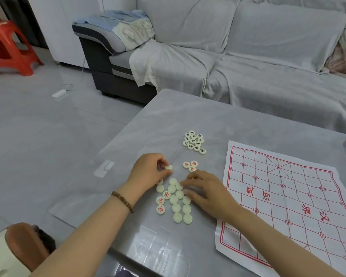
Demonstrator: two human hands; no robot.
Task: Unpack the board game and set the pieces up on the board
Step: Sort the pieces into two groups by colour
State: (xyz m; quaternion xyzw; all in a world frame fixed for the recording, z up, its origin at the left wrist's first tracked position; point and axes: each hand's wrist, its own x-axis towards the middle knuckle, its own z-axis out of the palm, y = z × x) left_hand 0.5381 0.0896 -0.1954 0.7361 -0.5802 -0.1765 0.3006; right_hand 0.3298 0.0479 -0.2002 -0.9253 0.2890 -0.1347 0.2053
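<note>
Left grip pinches one piece; right grip lies open on the heap. Best flip blanks face-up before filling the board.

Board white w/ red grid; pieces cream

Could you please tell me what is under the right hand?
The right hand lies over the edge of the cluster of pale pieces on the table, fingertips touching one. Whether more pieces sit beneath the palm cannot be seen.
</note>
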